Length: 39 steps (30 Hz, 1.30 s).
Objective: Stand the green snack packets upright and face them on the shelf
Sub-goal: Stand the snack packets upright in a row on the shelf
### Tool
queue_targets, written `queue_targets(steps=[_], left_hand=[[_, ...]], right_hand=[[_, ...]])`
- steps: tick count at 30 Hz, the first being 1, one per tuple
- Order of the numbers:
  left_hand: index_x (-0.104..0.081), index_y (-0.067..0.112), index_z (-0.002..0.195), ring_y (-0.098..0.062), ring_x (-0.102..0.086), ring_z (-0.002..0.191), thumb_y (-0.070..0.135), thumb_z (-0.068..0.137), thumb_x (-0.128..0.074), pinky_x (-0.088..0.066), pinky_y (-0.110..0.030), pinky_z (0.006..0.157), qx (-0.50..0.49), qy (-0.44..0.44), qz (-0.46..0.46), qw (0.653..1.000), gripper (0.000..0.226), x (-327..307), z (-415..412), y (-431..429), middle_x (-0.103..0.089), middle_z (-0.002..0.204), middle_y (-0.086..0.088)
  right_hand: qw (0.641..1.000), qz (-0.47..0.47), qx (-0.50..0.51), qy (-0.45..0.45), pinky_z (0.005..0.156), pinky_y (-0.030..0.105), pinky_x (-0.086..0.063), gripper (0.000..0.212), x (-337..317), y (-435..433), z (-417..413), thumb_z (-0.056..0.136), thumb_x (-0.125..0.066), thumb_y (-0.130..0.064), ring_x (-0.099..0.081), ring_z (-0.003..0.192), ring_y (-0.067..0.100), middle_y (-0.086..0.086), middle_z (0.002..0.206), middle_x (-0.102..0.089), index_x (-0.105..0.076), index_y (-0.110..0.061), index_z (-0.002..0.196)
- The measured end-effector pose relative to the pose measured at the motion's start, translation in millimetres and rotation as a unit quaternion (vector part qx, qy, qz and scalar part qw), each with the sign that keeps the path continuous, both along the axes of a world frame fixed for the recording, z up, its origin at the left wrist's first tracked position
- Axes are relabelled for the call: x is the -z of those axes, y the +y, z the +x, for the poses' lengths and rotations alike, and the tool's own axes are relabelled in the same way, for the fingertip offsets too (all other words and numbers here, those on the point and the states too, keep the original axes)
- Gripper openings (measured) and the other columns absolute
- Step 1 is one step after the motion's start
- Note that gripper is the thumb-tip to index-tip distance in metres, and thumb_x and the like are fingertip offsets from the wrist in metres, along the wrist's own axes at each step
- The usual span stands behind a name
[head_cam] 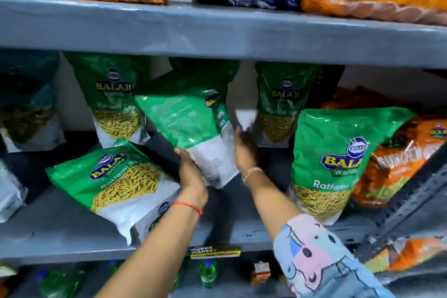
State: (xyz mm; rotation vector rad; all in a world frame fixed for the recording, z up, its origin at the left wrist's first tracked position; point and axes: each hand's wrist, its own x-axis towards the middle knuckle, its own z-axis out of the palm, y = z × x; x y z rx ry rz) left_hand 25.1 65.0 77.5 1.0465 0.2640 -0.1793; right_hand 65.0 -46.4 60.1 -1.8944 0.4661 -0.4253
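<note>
Several green and white snack packets sit on the grey middle shelf. Both hands grip one packet at mid-shelf, tilted left with its back side showing. My left hand holds its lower left edge, and my right hand holds its right edge. Another packet lies flat at the front left, face up. Upright at the back stand one packet on the left and one on the right. A further packet stands upright at the front right.
Orange snack packets lean at the right end of the shelf. Darker packets stand at the far left. The shelf above hangs low over the packets. A price label sits on the shelf lip, bottles below.
</note>
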Motion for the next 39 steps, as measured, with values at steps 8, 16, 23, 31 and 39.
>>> queue_targets(steps=[8,16,23,31,39], left_hand=[[-0.041,0.007,0.131,-0.024,-0.046,0.126,0.055,0.091,-0.016,-0.034,-0.027,0.106,-0.008,-0.024,0.085,0.996,0.067,11,31,2,-0.057,0.126,-0.013],[-0.019,0.006,0.142,-0.024,-0.02,0.14,0.055,0.09,-0.002,-0.017,-0.032,0.114,-0.007,-0.096,0.194,0.976,0.074,7,43,16,-0.02,0.154,-0.013],[-0.044,0.008,0.053,-0.041,-0.054,0.077,0.064,0.082,-0.008,-0.029,-0.035,0.06,-0.214,-0.123,0.381,0.891,0.072,8,-1,4,-0.056,0.068,-0.022],[-0.056,0.003,0.097,-0.038,-0.051,0.109,0.05,0.091,-0.023,-0.037,-0.041,0.093,-0.186,-0.141,0.303,0.924,0.058,30,20,-8,-0.058,0.116,-0.026],[-0.04,0.01,0.133,-0.013,-0.045,0.118,0.049,0.094,-0.012,-0.037,-0.021,0.096,0.037,-0.077,0.066,0.994,0.062,44,53,-10,-0.046,0.13,0.001]], right_hand=[[0.998,0.009,0.024,-0.064,0.094,0.019,-0.03,0.046,70,13,-48,0.095,-0.041,-0.027,-0.046,0.125,0.027,0.014,0.14,-0.047,-0.035,-0.013,0.139],[0.985,-0.049,0.098,-0.131,0.098,0.015,-0.03,0.056,61,42,-76,0.074,-0.074,-0.023,-0.046,0.104,0.021,0.024,0.116,-0.046,-0.048,0.005,0.114],[0.997,0.006,0.03,-0.074,0.105,0.017,-0.027,0.093,56,62,-59,0.066,-0.074,-0.013,-0.044,0.121,0.029,0.017,0.138,-0.025,-0.02,-0.007,0.141],[0.967,0.218,-0.031,-0.126,0.08,0.021,-0.053,0.07,62,12,-46,0.057,-0.077,0.014,-0.062,0.089,0.009,0.009,0.106,-0.061,-0.045,-0.007,0.115],[0.963,0.242,-0.057,-0.101,0.11,0.051,-0.032,0.052,67,-17,-42,0.082,-0.056,0.009,-0.043,0.127,0.033,0.023,0.139,-0.044,-0.04,0.002,0.13]])
